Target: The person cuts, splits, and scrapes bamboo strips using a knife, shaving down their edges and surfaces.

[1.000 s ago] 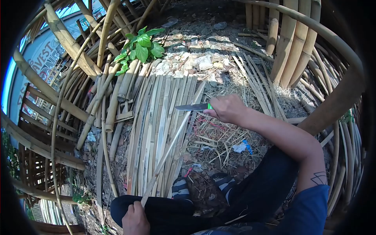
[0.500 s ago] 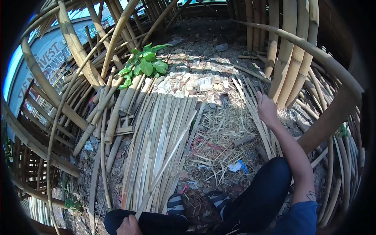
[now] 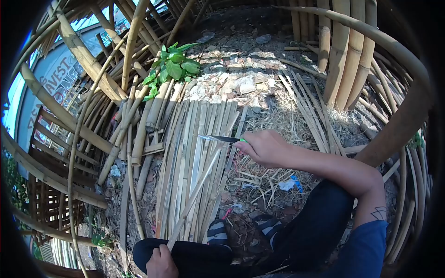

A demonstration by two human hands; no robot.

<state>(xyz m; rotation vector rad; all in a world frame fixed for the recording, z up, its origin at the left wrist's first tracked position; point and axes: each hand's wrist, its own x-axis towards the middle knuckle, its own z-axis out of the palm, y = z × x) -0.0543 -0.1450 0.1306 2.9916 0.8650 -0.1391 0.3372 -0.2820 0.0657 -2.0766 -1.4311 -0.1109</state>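
In the head view my left hand (image 3: 162, 262) is closed at my knee around the lower end of a long split bamboo strip (image 3: 195, 189). The strip slants up and to the right across a pile of similar bamboo strips (image 3: 178, 157) on the ground. My right hand (image 3: 268, 147) grips a knife (image 3: 219, 138) by its green handle. Its blade points left, close to the strip's upper end in this view.
Straw-like shavings (image 3: 259, 176) cover the ground to the right. More strips (image 3: 309, 113) lie beyond them, beside upright bamboo poles (image 3: 354, 51). A leafy plant (image 3: 174, 67) stands behind cut bamboo poles (image 3: 160, 104) on the left. My sandals (image 3: 218, 234) are below.
My right hand has swung left and down from beside the right-hand strips to over the pile, and the knife now shows. My left hand still grips the strip.
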